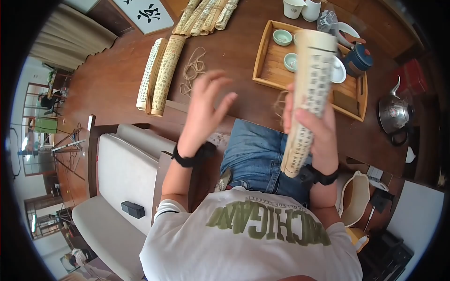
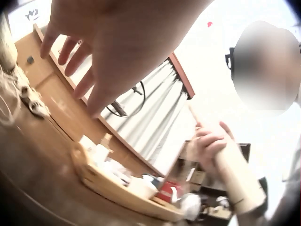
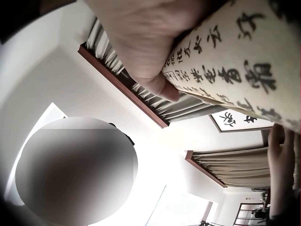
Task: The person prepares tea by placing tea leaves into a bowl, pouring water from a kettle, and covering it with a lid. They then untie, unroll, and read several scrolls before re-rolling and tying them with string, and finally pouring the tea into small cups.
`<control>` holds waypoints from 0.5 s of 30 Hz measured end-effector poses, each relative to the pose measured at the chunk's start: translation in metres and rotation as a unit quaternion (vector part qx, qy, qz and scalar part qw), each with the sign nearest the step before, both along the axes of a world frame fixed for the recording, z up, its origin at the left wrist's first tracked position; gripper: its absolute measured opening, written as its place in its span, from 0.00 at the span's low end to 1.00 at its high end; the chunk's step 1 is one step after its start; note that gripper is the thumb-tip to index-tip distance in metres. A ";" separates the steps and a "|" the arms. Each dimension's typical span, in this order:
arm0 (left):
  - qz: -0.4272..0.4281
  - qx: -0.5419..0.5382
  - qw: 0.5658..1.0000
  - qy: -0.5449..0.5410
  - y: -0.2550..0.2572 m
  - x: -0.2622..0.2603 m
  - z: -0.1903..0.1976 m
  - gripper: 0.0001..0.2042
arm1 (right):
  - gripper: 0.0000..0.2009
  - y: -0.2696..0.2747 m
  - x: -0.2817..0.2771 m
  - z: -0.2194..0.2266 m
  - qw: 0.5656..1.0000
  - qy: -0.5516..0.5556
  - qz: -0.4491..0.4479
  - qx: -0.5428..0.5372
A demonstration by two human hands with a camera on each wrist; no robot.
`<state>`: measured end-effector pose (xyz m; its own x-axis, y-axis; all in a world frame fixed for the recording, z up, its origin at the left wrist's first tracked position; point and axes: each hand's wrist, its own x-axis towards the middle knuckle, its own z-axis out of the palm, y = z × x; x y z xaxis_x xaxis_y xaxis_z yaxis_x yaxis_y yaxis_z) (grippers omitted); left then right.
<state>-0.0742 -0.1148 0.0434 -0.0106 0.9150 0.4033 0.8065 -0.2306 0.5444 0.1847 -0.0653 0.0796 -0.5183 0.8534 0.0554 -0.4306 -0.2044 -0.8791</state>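
Observation:
My right hand (image 1: 321, 133) grips a rolled scroll (image 1: 309, 89) around its lower half, thumb across the front. Columns of dark written characters cover the cream surface, and a ragged layer edge runs along one side. The scroll stands steeply tilted over my lap and the table edge, and its upper end overlaps the tray in the head view. A bit of thin cord (image 1: 280, 104) shows beside the right fingers. My left hand (image 1: 206, 105) is raised in the air with its fingers apart, holding nothing. It is nearest to a loose tangle of cord (image 1: 192, 70) on the table.
Two rolled scrolls (image 1: 159, 77) lie at the table's left, with several more (image 1: 206, 16) behind them. A wooden tray (image 1: 262, 61) bears small green cups (image 1: 282, 37). A blue-lidded pot (image 1: 358, 58) and a steel kettle (image 1: 394, 112) stand at right. Beside me is a cushioned bench (image 1: 124, 164).

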 end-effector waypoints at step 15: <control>-0.125 -0.243 0.849 -0.452 -0.008 0.026 -0.012 0.08 | 0.27 0.003 -0.032 -0.038 0.983 -0.119 0.133 0.038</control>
<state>-0.0485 -0.1227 0.0312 0.1038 0.9902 -0.0934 -0.0326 0.0972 0.9947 0.1522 -0.0624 0.0419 -0.7290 0.6836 -0.0359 -0.1503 -0.2110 -0.9659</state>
